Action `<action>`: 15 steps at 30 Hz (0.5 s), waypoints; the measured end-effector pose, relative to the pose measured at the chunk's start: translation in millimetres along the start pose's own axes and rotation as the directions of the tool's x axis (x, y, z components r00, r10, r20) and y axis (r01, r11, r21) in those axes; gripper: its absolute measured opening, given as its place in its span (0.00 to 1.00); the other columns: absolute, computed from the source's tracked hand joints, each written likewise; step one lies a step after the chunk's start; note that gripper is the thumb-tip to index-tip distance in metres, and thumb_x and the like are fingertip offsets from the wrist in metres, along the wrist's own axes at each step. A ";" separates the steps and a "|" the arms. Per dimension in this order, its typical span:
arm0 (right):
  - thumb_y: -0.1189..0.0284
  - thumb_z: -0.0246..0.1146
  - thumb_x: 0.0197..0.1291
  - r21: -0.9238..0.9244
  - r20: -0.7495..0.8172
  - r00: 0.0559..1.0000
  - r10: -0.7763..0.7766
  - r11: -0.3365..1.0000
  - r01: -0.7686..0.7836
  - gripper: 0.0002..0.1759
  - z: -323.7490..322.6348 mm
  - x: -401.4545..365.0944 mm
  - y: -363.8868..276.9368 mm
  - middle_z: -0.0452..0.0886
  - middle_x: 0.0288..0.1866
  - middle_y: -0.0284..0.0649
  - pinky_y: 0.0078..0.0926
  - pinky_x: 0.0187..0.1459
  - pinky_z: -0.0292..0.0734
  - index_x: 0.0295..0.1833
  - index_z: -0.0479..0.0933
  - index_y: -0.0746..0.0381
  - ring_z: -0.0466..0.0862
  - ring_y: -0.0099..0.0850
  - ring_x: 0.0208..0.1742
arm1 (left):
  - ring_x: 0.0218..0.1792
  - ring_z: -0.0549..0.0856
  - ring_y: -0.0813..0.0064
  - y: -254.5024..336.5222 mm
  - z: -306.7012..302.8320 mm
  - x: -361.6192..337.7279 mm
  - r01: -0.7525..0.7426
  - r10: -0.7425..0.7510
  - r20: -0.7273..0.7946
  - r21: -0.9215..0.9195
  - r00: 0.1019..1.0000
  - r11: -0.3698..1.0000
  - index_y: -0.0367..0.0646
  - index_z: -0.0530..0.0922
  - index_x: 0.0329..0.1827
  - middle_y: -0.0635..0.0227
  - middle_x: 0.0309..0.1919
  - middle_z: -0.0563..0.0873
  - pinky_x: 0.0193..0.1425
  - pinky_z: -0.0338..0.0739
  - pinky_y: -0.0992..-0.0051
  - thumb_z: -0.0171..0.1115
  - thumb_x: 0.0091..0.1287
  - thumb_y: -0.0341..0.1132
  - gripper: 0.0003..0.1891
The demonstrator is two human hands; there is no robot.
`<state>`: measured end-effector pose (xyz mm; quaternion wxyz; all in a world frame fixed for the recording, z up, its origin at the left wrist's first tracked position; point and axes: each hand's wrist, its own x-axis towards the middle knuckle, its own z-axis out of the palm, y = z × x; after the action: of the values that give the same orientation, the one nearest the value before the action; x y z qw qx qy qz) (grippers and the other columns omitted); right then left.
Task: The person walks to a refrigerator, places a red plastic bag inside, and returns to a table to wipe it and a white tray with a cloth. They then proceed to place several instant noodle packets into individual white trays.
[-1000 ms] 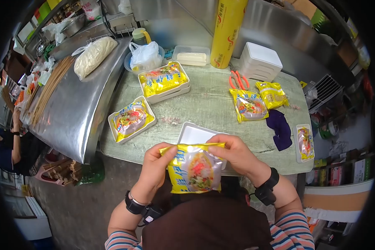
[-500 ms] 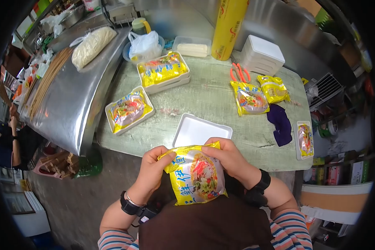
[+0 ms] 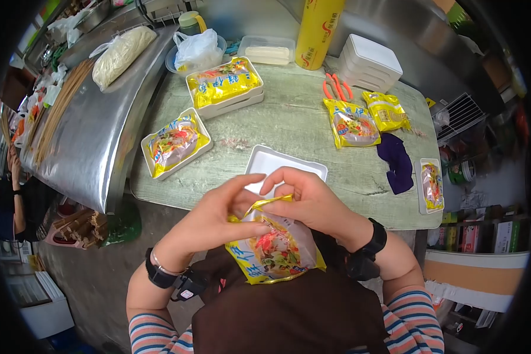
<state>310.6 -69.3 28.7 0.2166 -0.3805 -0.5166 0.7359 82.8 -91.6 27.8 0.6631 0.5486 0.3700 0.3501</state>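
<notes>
Close to my body, a yellow noodle packet [image 3: 274,253] with blue characters and a picture of a noodle dish is tilted against the dark apron. My left hand [image 3: 227,209] has its thumb across the packet's front, while its other fingers curl over the top edge. From the other side, my right hand [image 3: 310,203] grips the same top edge, thumb bent inward and index finger arched. Just beyond my fingertips lies a white plastic tray [image 3: 286,159], partly covered by the hands.
Packets fill white trays at left [image 3: 148,158] and on a stack [image 3: 233,110]. At right are two loose packets [image 3: 354,127], orange-handled pliers [image 3: 338,89], a purple cloth [image 3: 398,162] and stacked white trays [image 3: 371,62]. A metal counter [image 3: 94,147] borders the table. Another person's arm [image 3: 17,200] shows far left.
My hands have moved together at the packet's top edge, the left sliding right over its front. The top edge is now bunched up instead of stretched flat. The view has tilted slightly.
</notes>
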 end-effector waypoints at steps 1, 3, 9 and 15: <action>0.74 0.66 0.67 0.051 -0.037 0.997 -0.063 0.997 0.065 0.13 2.3 -0.4 -5.4 0.84 0.39 0.33 0.17 0.44 0.76 0.55 0.75 0.62 0.82 0.17 0.44 | 0.50 0.83 0.80 1.0 -0.1 2.5 0.078 -0.078 0.031 0.022 0.996 0.997 0.39 0.72 0.70 0.68 0.48 0.85 0.55 0.78 0.77 0.71 0.66 0.30 0.29; 0.70 0.68 0.67 0.248 -0.144 0.973 -0.178 0.946 0.210 0.15 3.1 -0.3 2.7 0.85 0.39 0.35 0.17 0.44 0.77 0.55 0.76 0.64 0.83 0.18 0.44 | 0.46 0.84 0.83 -2.3 -5.1 3.8 0.151 -0.150 -0.026 0.081 0.988 0.985 0.37 0.76 0.64 0.71 0.46 0.86 0.53 0.79 0.77 0.72 0.67 0.31 0.24; 0.67 0.67 0.68 -0.193 -0.183 0.962 -0.202 0.967 0.167 0.13 -18.9 -25.0 29.8 0.84 0.37 0.36 0.23 0.44 0.77 0.46 0.82 0.67 0.82 0.23 0.42 | 0.53 0.83 0.79 -35.5 5.2 -11.4 0.078 -0.160 -0.212 -0.352 0.964 0.933 0.40 0.77 0.59 0.68 0.53 0.85 0.60 0.77 0.74 0.70 0.67 0.30 0.19; 0.67 0.67 0.67 -0.402 -0.004 0.977 -0.211 0.895 0.192 0.12 -21.0 -13.6 23.6 0.81 0.35 0.35 0.24 0.43 0.74 0.42 0.83 0.67 0.80 0.24 0.39 | 0.48 0.82 0.81 -36.0 2.9 -5.4 0.129 -0.131 -0.090 -0.027 0.987 0.991 0.37 0.82 0.53 0.67 0.44 0.87 0.55 0.77 0.78 0.70 0.67 0.31 0.13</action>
<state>337.2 -75.2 7.7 0.2216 -0.3784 -0.6872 0.5791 84.9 -103.2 -6.7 0.6726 0.4996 0.4313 0.3346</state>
